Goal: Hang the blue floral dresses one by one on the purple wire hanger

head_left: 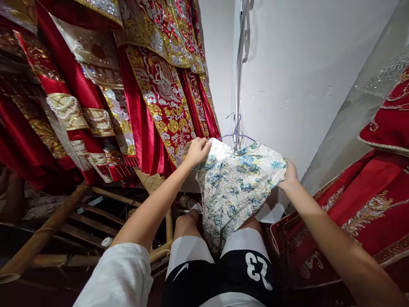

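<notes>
A cream dress with a blue and green flower print [234, 187] hangs on a thin purple wire hanger [237, 130] in front of me. My left hand [198, 151] is closed on the dress's left shoulder. My right hand [289, 177] grips its right shoulder, fingers curled under the cloth. The skirt of the dress drapes down over my knees and black shorts [223, 273].
Red robes with gold and silver embroidery [159, 85] hang in a row at the left. More red embroidered cloth [367, 200] lies at the right. A bamboo ladder-like frame [64, 221] leans at lower left. A white wall [303, 64] is straight ahead.
</notes>
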{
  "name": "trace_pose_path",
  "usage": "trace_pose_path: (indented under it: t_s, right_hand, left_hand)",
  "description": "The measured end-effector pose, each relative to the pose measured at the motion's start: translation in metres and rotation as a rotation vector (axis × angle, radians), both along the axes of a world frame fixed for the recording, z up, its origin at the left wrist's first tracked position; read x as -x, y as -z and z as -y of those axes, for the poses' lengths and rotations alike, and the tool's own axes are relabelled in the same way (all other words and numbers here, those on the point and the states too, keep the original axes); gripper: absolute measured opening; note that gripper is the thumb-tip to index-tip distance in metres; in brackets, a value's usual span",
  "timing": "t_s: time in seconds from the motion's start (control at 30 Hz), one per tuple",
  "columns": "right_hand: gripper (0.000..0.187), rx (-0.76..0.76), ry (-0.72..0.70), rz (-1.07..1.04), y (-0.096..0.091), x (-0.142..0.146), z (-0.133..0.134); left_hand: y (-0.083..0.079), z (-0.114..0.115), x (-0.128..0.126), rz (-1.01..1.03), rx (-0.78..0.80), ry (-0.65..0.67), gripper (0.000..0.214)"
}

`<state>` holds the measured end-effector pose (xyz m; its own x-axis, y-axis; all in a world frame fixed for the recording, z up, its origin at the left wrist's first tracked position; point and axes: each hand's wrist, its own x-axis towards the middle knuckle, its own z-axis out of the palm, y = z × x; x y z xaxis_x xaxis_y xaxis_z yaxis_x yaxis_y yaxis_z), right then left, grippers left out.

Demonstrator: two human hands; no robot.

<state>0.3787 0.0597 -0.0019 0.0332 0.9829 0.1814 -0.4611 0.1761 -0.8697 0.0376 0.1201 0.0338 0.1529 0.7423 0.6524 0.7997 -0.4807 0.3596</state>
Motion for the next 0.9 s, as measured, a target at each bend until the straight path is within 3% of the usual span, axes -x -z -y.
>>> trace_pose_path:
  t_s: [0.13,0.2,0.27,0.37,0.5,0.6,0.7,0.8,0.9]
  right_hand:
    - [0.048,-0.088,-0.09,0.167,-0.02,-0.019,0.018]
    - [0.047,-0.188,-0.074,0.31,-0.035,-0.022,0.026]
    - [0.064,-0.244,-0.022,0.388,-0.047,-0.023,0.032]
    - [0.084,-0.188,0.084,0.331,-0.059,-0.021,0.038]
    - [0.089,-0.162,0.149,0.27,-0.071,-0.017,0.06]
    - [0.088,-0.225,0.067,0.309,-0.077,-0.006,0.09]
    - [0.079,-0.305,-0.124,0.43,-0.07,0.018,0.122]
    - [0.07,-0.443,-0.327,0.479,-0.053,0.049,0.141]
    - [0.067,-0.603,-0.413,0.493,-0.037,0.071,0.141]
  left_hand:
    - [-0.01,0.002,-0.016,-0.025,-0.016,-0.066,0.035]
    - [-0.023,-0.002,-0.025,0.011,-0.039,-0.088,0.034]
    - [-0.038,-0.007,-0.035,0.035,-0.037,-0.091,0.034]
    - [-0.057,-0.012,-0.05,0.024,0.016,-0.055,0.038]
    - [-0.065,-0.01,-0.07,0.063,0.1,0.094,0.042]
    - [-0.062,-0.002,-0.08,0.103,0.098,0.258,0.042]
    - [-0.048,0.009,-0.086,0.168,0.058,0.362,0.038]
    - [-0.024,0.024,-0.092,0.383,0.036,0.287,0.034]
    - [0.003,0.039,-0.098,0.494,0.185,0.236,0.035]
